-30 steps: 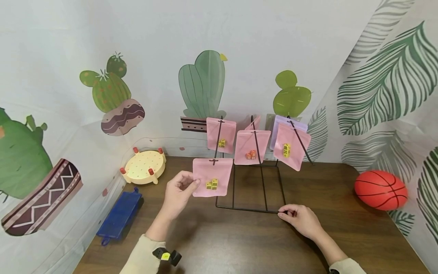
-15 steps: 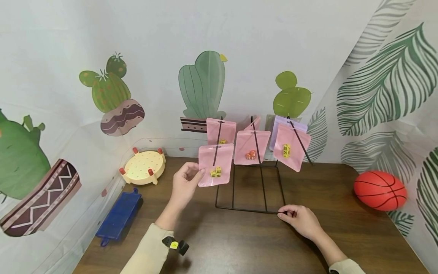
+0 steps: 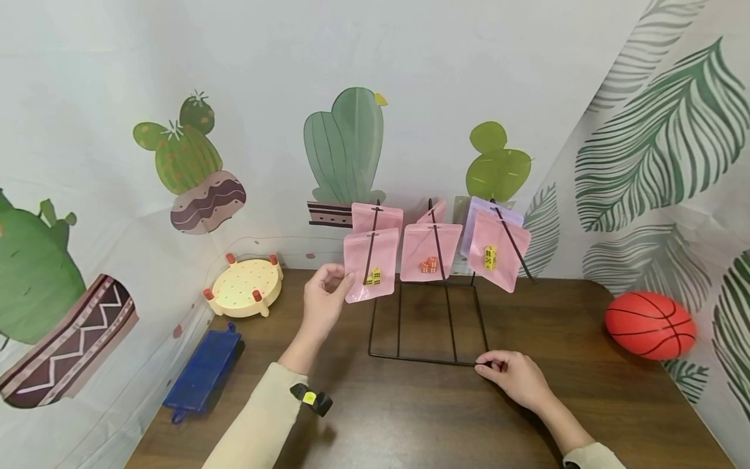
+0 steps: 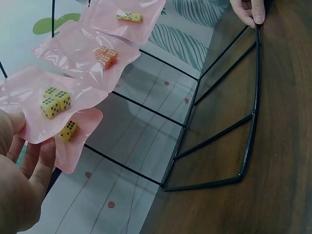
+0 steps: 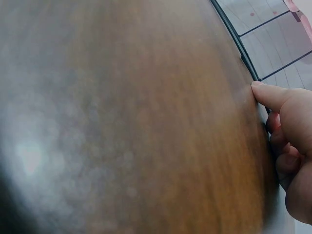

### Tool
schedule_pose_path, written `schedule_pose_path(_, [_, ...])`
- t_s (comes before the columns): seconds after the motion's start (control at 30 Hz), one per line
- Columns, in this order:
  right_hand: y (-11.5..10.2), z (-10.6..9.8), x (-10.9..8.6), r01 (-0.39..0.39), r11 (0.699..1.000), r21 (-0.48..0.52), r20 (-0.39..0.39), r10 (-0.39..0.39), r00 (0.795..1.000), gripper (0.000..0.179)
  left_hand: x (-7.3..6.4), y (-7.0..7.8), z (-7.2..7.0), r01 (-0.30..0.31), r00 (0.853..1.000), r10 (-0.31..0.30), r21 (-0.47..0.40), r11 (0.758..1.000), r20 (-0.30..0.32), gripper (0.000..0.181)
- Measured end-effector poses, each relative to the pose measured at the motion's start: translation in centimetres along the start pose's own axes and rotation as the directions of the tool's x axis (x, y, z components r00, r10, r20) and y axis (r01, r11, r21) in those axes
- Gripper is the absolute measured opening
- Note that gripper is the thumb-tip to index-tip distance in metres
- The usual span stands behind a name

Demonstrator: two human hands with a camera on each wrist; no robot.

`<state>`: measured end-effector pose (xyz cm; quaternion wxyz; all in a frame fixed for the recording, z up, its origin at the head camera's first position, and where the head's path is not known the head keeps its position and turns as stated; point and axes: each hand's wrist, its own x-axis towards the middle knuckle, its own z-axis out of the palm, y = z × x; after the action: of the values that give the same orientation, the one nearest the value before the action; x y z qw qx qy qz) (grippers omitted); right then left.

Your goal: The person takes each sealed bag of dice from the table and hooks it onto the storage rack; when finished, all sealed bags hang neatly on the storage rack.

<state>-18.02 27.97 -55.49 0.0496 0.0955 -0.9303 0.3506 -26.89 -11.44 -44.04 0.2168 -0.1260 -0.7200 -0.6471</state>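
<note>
My left hand [image 3: 322, 301] pinches the left edge of a pink pouch [image 3: 356, 257] with yellow dice [image 4: 56, 102] showing through it. The pouch hangs on the left prong of a black wire display rack [image 3: 422, 360]. Just behind it, mostly covered, hangs another pink pouch [image 3: 364, 217]. On the middle prong is a pink pouch with orange dice [image 3: 430, 265]; part of one more shows behind. The right prong carries a pink pouch with yellow dice [image 3: 490, 258] before a purple pouch [image 3: 473, 215]. With thumb and fingers, my right hand [image 3: 518, 379] grips the rack's front right corner.
The rack stands on a brown wooden table [image 3: 410, 417] against a printed cloth backdrop. To the left are a round cream stand [image 3: 246, 286] with red-tipped legs and a blue plastic tray [image 3: 203, 370]. A red toy basketball [image 3: 650, 326] lies at the right.
The left hand has moved up and back, sliding its pink pouch farther along the left prong, now overlapping the pouch behind. My right hand stays on the rack corner.
</note>
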Motion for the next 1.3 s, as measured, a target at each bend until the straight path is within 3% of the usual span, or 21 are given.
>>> schedule_pose_path(0.23, [0.0,-0.1,-0.1,0.004,1.000,-0.002,0.001,-0.004,1.000,0.009,0.2,2.7,0.6,-0.078,0.997,0.079,0.060,0.995,-0.010,0.013])
schedule_pose_path(0.43, [0.1,-0.1,-0.1,0.001,1.000,0.001,0.001,-0.001,1.000,0.009,0.7,2.3,1.1,-0.126,0.992,0.127,0.096,0.987,-0.011,0.013])
schedule_pose_path(0.6, [0.0,0.0,-0.1,0.005,1.000,0.003,-0.003,-0.005,1.000,0.009,1.3,-0.3,1.0,-0.080,0.997,0.080,0.112,0.990,0.002,0.014])
schedule_pose_path(0.7, [0.0,0.0,-0.2,0.005,1.000,0.003,-0.002,-0.005,1.000,0.009,1.1,-0.2,0.8,-0.073,0.997,0.071,0.100,0.992,0.016,0.014])
schedule_pose_path(0.83, [0.0,0.0,-0.2,0.008,1.000,0.008,0.000,-0.008,1.000,0.009,0.4,1.4,0.5,-0.082,0.996,0.080,0.100,0.992,0.027,0.014])
schedule_pose_path(0.97, [0.0,0.0,-0.1,0.008,1.000,0.010,-0.002,-0.008,1.000,0.009,0.1,0.5,0.1,-0.087,0.996,0.085,0.130,0.988,0.019,0.014])
schedule_pose_path(1.1, [0.0,0.1,-0.1,0.004,1.000,0.007,-0.007,-0.004,1.000,0.009,-0.3,-0.2,-0.5,-0.050,0.999,0.048,0.143,0.988,0.017,0.014])
schedule_pose_path(1.3, [0.0,0.0,-0.1,0.001,1.000,0.003,-0.005,-0.001,1.000,0.009,-0.8,-3.8,-1.4,0.047,0.999,-0.047,0.154,0.987,-0.001,0.016])
